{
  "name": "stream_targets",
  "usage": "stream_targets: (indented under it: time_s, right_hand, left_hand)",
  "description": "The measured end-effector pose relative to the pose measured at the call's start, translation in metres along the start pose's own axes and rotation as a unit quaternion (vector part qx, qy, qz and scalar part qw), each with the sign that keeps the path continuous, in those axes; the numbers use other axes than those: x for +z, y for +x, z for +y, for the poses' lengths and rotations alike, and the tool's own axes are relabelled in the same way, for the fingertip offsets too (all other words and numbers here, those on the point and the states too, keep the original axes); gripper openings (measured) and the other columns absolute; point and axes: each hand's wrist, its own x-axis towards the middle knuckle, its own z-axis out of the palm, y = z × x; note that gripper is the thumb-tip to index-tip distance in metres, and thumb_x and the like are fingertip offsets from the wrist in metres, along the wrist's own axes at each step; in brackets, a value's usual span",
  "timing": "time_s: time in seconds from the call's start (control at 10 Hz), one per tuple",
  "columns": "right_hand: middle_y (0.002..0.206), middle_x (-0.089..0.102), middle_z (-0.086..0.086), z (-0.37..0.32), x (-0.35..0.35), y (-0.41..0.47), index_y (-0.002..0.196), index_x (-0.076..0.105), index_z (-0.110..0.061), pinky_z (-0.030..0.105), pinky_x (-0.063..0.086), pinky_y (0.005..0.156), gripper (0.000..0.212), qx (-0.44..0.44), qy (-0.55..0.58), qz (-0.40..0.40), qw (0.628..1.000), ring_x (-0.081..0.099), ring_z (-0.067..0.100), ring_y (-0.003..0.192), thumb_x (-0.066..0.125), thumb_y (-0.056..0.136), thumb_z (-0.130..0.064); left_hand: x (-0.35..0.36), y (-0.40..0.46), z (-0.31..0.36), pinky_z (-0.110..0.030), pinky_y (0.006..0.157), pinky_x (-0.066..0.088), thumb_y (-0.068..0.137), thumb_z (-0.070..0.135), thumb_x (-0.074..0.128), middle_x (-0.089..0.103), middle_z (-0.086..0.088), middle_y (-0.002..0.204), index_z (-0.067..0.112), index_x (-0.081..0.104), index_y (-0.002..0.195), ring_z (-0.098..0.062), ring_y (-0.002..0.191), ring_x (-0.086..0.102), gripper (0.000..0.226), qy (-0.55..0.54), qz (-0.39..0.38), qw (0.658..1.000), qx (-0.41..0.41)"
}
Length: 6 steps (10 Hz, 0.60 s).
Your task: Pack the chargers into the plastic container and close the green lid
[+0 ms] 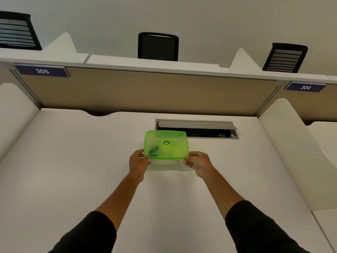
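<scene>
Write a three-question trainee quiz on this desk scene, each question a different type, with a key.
1. True or false: the green lid sits on the plastic container.
2. Where do the left hand and right hand grip? A) the lid's near corners B) the lid's far edge C) the cable hatch
3. Fill in: the desk sign at upper left reads ___.

Key: 1 true; 2 A; 3 305.
</scene>
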Motion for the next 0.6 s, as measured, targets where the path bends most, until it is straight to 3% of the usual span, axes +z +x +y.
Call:
stream_targets:
  time_s: [0.1, 0.3, 0.4, 0.5, 0.6]
  right_hand:
    - [0.115, 0.062, 0.032, -0.004, 0.007, 0.005, 0.133, 0.054, 0.019, 0.052, 0.055, 0.108, 0.040, -0.010, 0.008, 0.013, 1.000, 0.062, 0.039, 0.101, 0.060, 0.094, 0.023]
    - [0.127, 0.065, 0.039, -0.007, 0.013, 0.005, 0.134, 0.054, 0.020, 0.052, 0.055, 0.109, 0.041, -0.004, 0.004, 0.023, 1.000, 0.063, 0.038, 0.101, 0.062, 0.094, 0.022]
    - [0.122, 0.067, 0.035, -0.007, 0.009, 0.004, 0.133, 0.057, 0.018, 0.053, 0.057, 0.106, 0.043, -0.011, -0.017, 0.031, 0.999, 0.063, 0.035, 0.098, 0.067, 0.091, 0.019]
    - [0.116, 0.069, 0.027, -0.011, 0.008, -0.003, 0.131, 0.062, 0.010, 0.054, 0.060, 0.103, 0.039, -0.034, -0.069, 0.052, 0.996, 0.065, 0.033, 0.097, 0.073, 0.094, 0.003]
    - [0.125, 0.071, 0.019, -0.015, 0.010, -0.014, 0.132, 0.065, 0.000, 0.047, 0.057, 0.107, 0.038, -0.086, -0.147, 0.091, 0.981, 0.069, 0.034, 0.117, 0.073, 0.097, -0.014]
  left_hand:
    - [0.005, 0.009, 0.007, -0.058, 0.108, 0.058, 0.102, -0.005, 0.061, 0.066, -0.026, 0.126, -0.008, 0.061, 0.141, -0.033, 0.100, 0.063, 0.039, 0.014, 0.010, 1.000, 0.008]
    - [0.005, 0.011, 0.014, -0.059, 0.107, 0.058, 0.102, 0.002, 0.065, 0.066, -0.017, 0.119, -0.005, 0.064, 0.139, -0.033, 0.097, 0.062, 0.038, 0.036, 0.011, 0.999, 0.007]
    - [0.002, 0.005, 0.015, -0.059, 0.110, 0.056, 0.102, 0.006, 0.067, 0.066, -0.024, 0.133, -0.002, 0.063, 0.142, -0.037, 0.110, 0.065, 0.041, 0.042, 0.015, 0.999, 0.005]
    - [-0.002, -0.003, 0.020, -0.056, 0.113, 0.054, 0.102, 0.013, 0.068, 0.063, -0.021, 0.140, 0.003, 0.058, 0.148, -0.043, 0.130, 0.064, 0.049, 0.071, 0.011, 0.997, 0.012]
    - [-0.004, -0.014, 0.020, -0.047, 0.109, 0.055, 0.101, 0.020, 0.070, 0.062, -0.016, 0.141, 0.008, 0.056, 0.151, -0.034, 0.129, 0.063, 0.053, 0.119, 0.020, 0.992, 0.035]
